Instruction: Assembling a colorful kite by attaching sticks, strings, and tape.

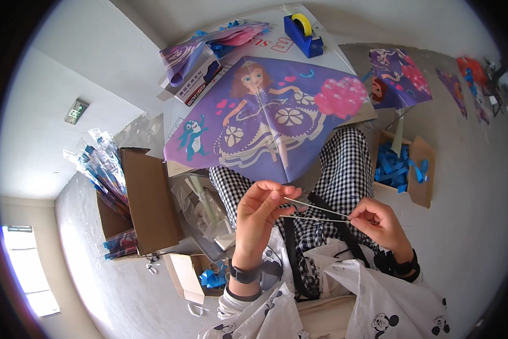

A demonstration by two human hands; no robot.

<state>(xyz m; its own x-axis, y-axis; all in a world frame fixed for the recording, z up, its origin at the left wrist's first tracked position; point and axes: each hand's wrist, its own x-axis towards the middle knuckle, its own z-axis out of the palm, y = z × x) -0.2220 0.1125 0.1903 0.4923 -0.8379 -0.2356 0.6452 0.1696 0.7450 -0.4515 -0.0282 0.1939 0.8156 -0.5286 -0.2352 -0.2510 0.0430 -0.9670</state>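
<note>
The left hand [258, 208] and right hand [379, 222] both pinched thin pale strands [316, 207] running crosswise between them, converging rightward.

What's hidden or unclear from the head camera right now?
Head view: whether the thin pale strands join; the right hand covers their right ends.
Head view: the bottom of the tall brown box; its wall and wrapped packs cover it.
Head view: the distant red item; too small and blurred.
</note>
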